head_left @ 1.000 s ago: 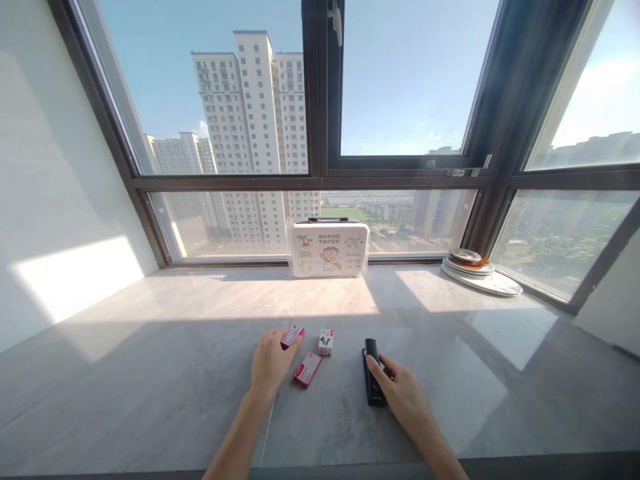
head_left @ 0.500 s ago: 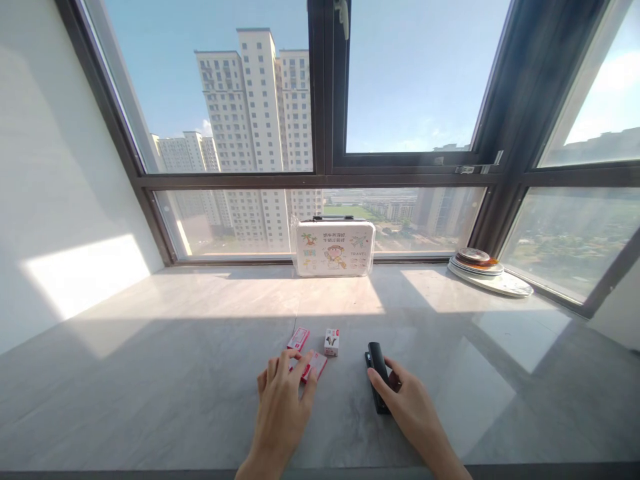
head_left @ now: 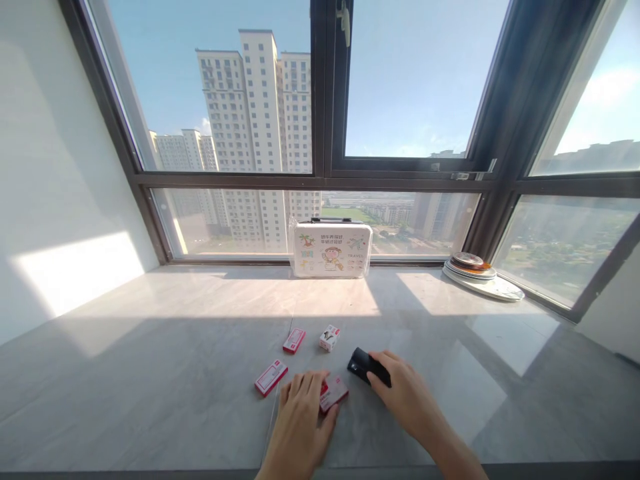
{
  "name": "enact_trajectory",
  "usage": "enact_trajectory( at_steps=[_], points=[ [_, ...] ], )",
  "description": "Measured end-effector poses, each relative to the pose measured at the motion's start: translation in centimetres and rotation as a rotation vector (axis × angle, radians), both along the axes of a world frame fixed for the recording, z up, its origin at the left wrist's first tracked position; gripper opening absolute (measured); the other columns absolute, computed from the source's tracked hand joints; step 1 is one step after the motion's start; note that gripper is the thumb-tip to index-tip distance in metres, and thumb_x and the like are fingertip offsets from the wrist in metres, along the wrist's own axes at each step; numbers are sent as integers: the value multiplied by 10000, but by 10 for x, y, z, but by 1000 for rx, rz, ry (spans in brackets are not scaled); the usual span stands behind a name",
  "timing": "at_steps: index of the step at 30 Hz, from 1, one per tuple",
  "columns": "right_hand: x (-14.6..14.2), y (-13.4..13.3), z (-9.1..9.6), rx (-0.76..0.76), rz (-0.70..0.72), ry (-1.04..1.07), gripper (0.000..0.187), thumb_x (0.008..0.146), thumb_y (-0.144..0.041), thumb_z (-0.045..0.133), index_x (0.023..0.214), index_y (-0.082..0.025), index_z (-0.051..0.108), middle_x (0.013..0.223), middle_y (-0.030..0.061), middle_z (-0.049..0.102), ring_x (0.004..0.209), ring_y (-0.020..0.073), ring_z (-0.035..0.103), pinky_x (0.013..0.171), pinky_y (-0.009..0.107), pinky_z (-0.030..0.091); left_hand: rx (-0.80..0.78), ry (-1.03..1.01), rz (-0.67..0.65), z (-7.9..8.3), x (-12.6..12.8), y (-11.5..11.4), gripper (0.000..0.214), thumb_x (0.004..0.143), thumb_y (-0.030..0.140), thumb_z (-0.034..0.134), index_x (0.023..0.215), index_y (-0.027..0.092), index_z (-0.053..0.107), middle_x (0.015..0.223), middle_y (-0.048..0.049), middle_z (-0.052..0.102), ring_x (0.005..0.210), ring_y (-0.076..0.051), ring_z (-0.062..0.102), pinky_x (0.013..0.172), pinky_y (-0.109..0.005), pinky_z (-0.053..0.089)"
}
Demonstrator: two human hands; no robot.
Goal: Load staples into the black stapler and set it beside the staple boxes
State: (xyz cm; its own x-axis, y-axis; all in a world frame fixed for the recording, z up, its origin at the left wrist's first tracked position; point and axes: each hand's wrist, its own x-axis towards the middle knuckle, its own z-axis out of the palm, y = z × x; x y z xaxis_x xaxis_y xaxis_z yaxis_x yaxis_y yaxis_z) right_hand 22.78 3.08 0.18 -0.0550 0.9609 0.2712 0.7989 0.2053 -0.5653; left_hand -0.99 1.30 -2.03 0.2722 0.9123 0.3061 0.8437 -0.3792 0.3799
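Observation:
My left hand point(head_left: 301, 420) lies low on the grey stone sill, fingers curled over a small red box point(head_left: 334, 393) that sticks out to their right. My right hand point(head_left: 403, 393) grips a black stapler point(head_left: 361, 363), which points left and away from me. Two more red boxes lie flat on the sill, one point(head_left: 271, 377) left of my left hand and one point(head_left: 294, 340) farther back. A small white box point(head_left: 329, 337) stands beside that far one.
A white cartoon-printed case point(head_left: 331, 250) leans against the window at the back centre. A stack of plates point(head_left: 480, 275) sits at the back right. The sill point(head_left: 150, 373) runs wide to both sides, with a white wall on the left.
My left hand slid right onto a red box nearer me, uncovering another red box at the left. My right hand turned the stapler so that it points left.

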Motion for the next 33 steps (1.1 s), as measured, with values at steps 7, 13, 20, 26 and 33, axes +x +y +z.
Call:
enact_trajectory(
  at_steps=[7,13,20,26,33],
  points=[
    [-67,13,11,14,165,53,299,879,-302,577,1149,-247,692,1134,53,707,1058,245,633,910,312,449,-81,-14,-176,-3,-11,-3,613,888,489,634,1461,367,454,1548,-30,450,1423,-310,387,1169,-490,335],
    [-94,27,14,69,-18,345,205,806,-392,667,877,-206,715,842,40,724,800,224,640,751,315,456,-86,-24,-173,-3,-28,5,580,885,424,644,1440,370,480,1579,-15,411,1445,-290,385,1195,-486,335],
    [-15,22,-13,-122,-212,1246,451,871,-595,547,1061,-209,682,1133,79,729,1004,250,687,669,282,560,-121,-81,-170,-7,-40,11,404,889,420,639,1285,353,596,1597,1,373,1460,-268,370,1214,-491,305],
    [17,-5,-35,-549,-173,794,625,874,-744,394,929,-176,649,520,8,628,298,135,482,318,223,285,-148,-123,-144,-3,-35,13,346,843,404,692,1182,342,656,1569,-4,424,1447,-274,393,1204,-495,316],
    [-44,-6,-30,-333,-18,347,362,897,-514,549,748,-196,641,570,3,631,509,147,560,472,228,316,-172,-144,-164,2,-35,15,323,830,409,710,1145,339,692,1519,-9,496,1433,-278,414,1204,-492,313]
  ],
)
